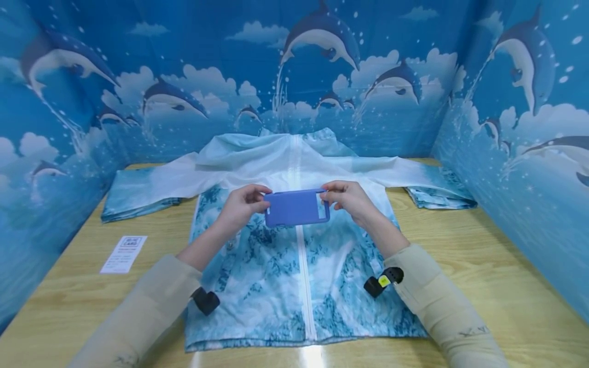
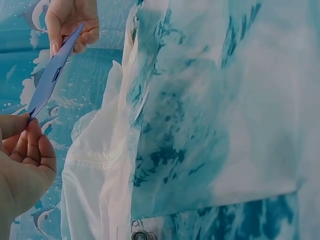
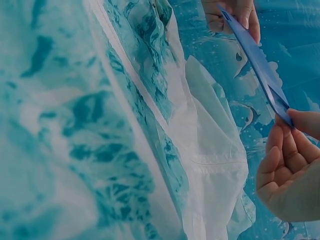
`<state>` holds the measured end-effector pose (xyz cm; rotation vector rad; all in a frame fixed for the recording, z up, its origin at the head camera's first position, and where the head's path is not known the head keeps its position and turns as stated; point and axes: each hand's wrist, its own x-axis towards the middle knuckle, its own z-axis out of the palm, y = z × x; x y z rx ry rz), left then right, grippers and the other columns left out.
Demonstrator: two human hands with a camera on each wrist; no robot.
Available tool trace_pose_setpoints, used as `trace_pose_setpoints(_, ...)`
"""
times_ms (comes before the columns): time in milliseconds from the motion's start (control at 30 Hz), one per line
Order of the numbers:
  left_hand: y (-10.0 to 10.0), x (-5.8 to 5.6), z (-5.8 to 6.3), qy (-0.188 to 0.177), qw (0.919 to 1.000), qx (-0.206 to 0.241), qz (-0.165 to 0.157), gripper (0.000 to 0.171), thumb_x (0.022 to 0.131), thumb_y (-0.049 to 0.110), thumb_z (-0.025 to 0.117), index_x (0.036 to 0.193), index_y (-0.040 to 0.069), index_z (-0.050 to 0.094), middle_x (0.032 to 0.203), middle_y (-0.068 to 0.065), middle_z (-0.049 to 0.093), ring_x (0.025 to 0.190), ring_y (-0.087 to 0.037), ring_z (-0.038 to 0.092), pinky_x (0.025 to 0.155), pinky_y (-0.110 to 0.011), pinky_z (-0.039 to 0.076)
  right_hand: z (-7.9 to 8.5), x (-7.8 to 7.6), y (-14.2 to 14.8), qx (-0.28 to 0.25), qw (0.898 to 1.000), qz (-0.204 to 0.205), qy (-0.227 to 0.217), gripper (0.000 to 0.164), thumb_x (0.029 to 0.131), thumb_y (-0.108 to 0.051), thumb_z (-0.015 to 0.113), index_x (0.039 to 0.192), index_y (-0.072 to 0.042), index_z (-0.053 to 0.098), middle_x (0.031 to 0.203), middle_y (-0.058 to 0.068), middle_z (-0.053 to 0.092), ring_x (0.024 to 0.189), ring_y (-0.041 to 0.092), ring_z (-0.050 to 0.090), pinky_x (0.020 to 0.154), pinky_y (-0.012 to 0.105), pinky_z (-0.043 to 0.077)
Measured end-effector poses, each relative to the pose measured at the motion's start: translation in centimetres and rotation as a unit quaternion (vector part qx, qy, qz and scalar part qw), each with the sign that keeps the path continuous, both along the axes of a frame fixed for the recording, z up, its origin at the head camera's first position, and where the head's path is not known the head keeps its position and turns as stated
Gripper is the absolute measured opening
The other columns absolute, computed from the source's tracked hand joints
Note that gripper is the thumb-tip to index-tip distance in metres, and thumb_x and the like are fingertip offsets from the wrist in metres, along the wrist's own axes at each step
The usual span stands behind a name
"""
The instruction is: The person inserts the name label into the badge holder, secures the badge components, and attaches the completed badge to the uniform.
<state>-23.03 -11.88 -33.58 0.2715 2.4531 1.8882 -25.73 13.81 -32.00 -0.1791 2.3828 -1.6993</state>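
Note:
A blue-violet phone case is held up lengthwise over the jacket, with a wide cutout near its right end. My left hand pinches its left end between thumb and fingers. At the opposite end, my right hand pinches the upper corner by the cutout. Both wrist views show the case edge-on, thin and flat, with a hand at each end. Beneath it a blue and white zip jacket lies spread face up, sleeves out to both sides.
A white printed card lies on the wooden table left of the jacket. Dolphin-patterned curtains enclose the back and both sides. Black wrist cameras are strapped over my beige sleeves.

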Motion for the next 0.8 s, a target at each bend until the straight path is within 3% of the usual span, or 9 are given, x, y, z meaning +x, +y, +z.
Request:
trace_pose_setpoints(233,-0.4,0.1,0.0,-0.004,0.9997,0.021,-0.009,0.024,0.088,0.002,0.060,0.112,-0.003,0.059,0.081,-0.009,0.056,0.074,-0.019,0.056,0.084,-0.052,0.045,0.1,0.1,0.0,0.012,1.000,0.007,0.000,0.029,0.092,-0.018,0.059,0.117,-0.002,0.060,0.090,0.006,0.065,0.083,0.021,0.056,0.082,0.048,0.042)
trace_pose_setpoints(433,-0.6,0.2,0.2,-0.006,0.9998,0.015,-0.013,0.026,0.088,0.001,0.060,0.113,-0.005,0.058,0.080,-0.007,0.056,0.073,-0.017,0.056,0.083,-0.050,0.046,0.3,0.1,0.4,0.009,1.000,0.007,-0.011,0.030,0.092,-0.017,0.059,0.117,-0.001,0.059,0.091,0.010,0.066,0.084,0.021,0.056,0.085,0.050,0.041)
trace_pose_setpoints(800,-0.7,0.1,0.1,-0.010,0.9997,0.006,-0.020,0.025,0.088,0.002,0.060,0.113,-0.005,0.058,0.077,-0.007,0.056,0.073,-0.019,0.055,0.083,-0.050,0.045,-0.1,0.0,1.0,0.002,1.000,0.019,-0.021,0.028,0.092,-0.018,0.059,0.114,-0.001,0.060,0.085,0.003,0.065,0.083,0.021,0.056,0.082,0.049,0.041)
